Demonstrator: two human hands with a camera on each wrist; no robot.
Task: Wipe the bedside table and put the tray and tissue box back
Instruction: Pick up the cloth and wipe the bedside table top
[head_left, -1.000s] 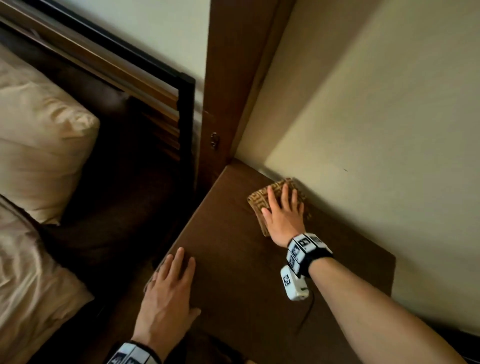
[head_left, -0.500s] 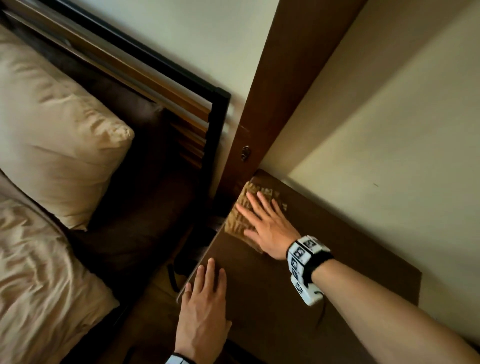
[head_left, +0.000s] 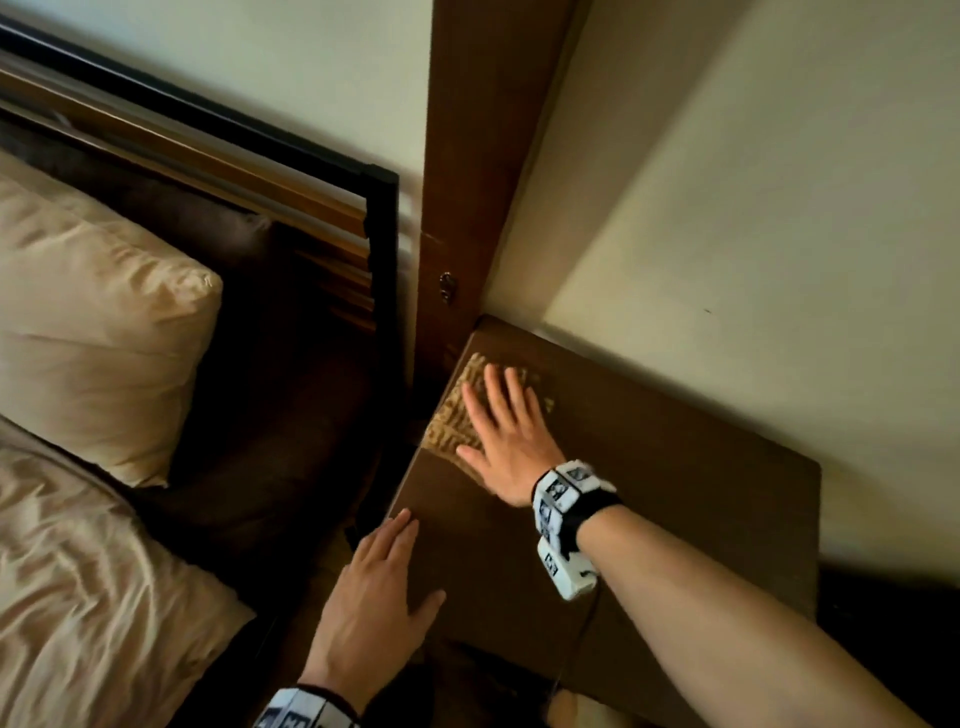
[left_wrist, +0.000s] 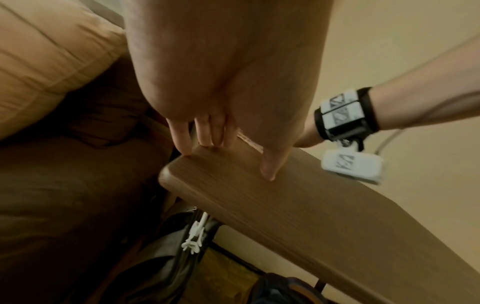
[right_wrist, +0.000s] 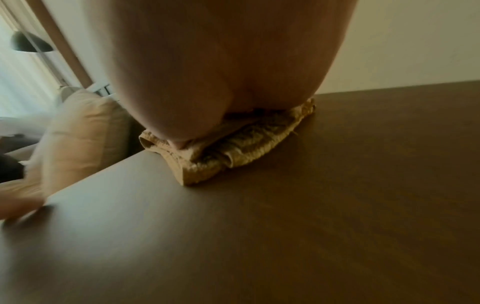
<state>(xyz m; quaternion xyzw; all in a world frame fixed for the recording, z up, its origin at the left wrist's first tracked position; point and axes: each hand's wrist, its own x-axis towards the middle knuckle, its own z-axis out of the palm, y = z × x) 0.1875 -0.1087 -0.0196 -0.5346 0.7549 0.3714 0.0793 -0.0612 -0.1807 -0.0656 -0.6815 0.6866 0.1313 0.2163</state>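
The dark brown bedside table (head_left: 675, 509) fills the right half of the head view. A folded tan patterned cloth (head_left: 457, 415) lies at its far left corner, and my right hand (head_left: 506, 431) presses flat on it with straight fingers. The right wrist view shows the cloth (right_wrist: 233, 152) bunched under my palm on the tabletop (right_wrist: 285, 226). My left hand (head_left: 384, 597) rests flat on the table's near left edge, its fingertips (left_wrist: 207, 142) on the rounded corner (left_wrist: 233, 185). No tray or tissue box is in view.
A bed with tan pillows (head_left: 93, 332) and a black-framed wooden headboard (head_left: 311, 171) stands left of the table. A brown wooden post (head_left: 483, 156) and a cream wall (head_left: 753, 260) bound the table behind. Bags and cables (left_wrist: 192, 242) lie below the table's edge.
My right hand has slid the cloth left along the back of the table, from beside the wall to the far left corner. The left hand stays on the near edge.
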